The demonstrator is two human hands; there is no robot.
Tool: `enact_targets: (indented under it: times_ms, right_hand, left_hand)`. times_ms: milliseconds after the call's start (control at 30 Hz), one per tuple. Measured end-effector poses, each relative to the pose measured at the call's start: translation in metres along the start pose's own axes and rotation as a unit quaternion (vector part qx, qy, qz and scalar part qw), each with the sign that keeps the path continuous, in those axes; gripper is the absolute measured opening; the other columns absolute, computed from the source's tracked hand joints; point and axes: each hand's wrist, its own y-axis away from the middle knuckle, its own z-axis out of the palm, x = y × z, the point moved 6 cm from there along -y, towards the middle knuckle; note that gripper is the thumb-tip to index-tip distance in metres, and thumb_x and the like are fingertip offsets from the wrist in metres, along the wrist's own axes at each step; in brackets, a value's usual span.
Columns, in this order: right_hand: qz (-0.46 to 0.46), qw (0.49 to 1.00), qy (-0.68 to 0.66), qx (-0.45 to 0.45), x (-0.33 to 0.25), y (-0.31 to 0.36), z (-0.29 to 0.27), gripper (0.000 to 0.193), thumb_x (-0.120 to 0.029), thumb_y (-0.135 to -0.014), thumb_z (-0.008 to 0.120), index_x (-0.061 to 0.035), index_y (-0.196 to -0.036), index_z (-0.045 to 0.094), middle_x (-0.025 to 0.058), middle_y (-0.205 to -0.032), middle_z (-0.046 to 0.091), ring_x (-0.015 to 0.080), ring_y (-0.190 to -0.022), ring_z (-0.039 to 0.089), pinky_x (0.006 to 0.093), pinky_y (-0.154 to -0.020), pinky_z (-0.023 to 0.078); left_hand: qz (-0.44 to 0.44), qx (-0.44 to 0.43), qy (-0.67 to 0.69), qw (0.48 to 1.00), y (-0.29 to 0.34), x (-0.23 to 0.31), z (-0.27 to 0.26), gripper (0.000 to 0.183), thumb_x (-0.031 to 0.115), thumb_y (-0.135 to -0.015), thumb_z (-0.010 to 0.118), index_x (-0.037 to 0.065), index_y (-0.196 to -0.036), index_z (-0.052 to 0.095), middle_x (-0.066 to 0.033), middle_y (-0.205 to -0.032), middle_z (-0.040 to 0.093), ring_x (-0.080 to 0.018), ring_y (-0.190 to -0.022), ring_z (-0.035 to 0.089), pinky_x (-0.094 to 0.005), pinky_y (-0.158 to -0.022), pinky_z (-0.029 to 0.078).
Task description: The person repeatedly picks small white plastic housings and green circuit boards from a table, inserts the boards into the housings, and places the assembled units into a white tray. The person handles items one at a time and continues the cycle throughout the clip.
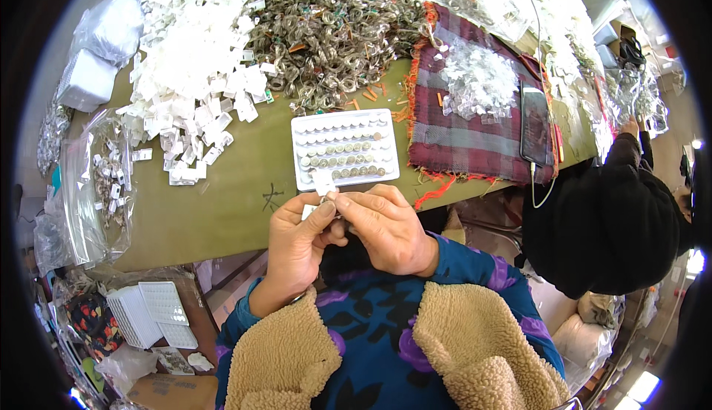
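Observation:
Just in front of my body, both hands meet at the near edge of a white tray (393, 159). My left hand (295, 241) is closed in a pinch, with a small white plastic piece (307, 212) between its fingers. My right hand (391, 233) pinches at the same spot, thumb and forefinger against my left fingertips. A white tab (324, 181) sticks up above the fingertips and overlaps the tray's edge; which hand grips it is hard to tell. Rows of small round pieces (348, 161), some silvery and some white, sit in the tray.
Behind the tray lie a heap of white plastic pieces (189, 76) and a pile of grey-brown loops (334, 31). On a plaid cloth (437, 139) rest clear bits (478, 80) and a phone (532, 124) with its cable. A person in black (601, 217) sits at the right.

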Motion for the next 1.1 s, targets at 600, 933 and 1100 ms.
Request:
enact_targets:
  times_ms: [600, 933, 1100]
  right_hand:
    - [0.177, 0.977, 0.113, -0.023, 0.081, -0.016, -0.014, 0.016, 0.002, -0.079, 0.069, -0.0007, -0.094, 0.064, 0.0125, -0.087, 0.061, 0.0317, -0.077, 0.064, 0.0393, -0.067, 0.052]
    - [0.166, 0.982, -0.085, -0.036, 0.004, -0.007, 0.006, 0.020, 0.004, -0.084, 0.066, 0.0016, -0.102, 0.059, 0.0152, -0.087, 0.059, 0.0335, -0.075, 0.062, 0.0393, -0.064, 0.052]
    - [0.175, 0.974, -0.106, -0.098, 0.000, -0.012, 0.013, 0.016, 0.001, -0.085, 0.065, 0.0014, -0.100, 0.058, 0.0164, -0.087, 0.058, 0.0352, -0.073, 0.061, 0.0407, -0.064, 0.051]
  left_hand:
    - [-0.041, -0.014, 0.007, 0.999, 0.002, 0.003, -0.001, 0.030, 0.009, -0.094, 0.062, -0.005, -0.120, 0.061, -0.0152, -0.093, 0.068, -0.0145, -0.068, 0.063, -0.0269, -0.053, 0.055]
    - [-0.031, -0.028, 0.014, 0.999, 0.004, -0.004, 0.001, 0.017, 0.010, -0.097, 0.061, 0.000, -0.111, 0.061, -0.0098, -0.090, 0.068, -0.0152, -0.069, 0.066, -0.0278, -0.060, 0.059]
    - [0.011, -0.035, 0.013, 0.999, 0.012, -0.006, -0.001, 0.012, 0.010, -0.097, 0.062, 0.002, -0.105, 0.061, -0.0084, -0.088, 0.068, -0.0149, -0.067, 0.065, -0.0277, -0.056, 0.056]
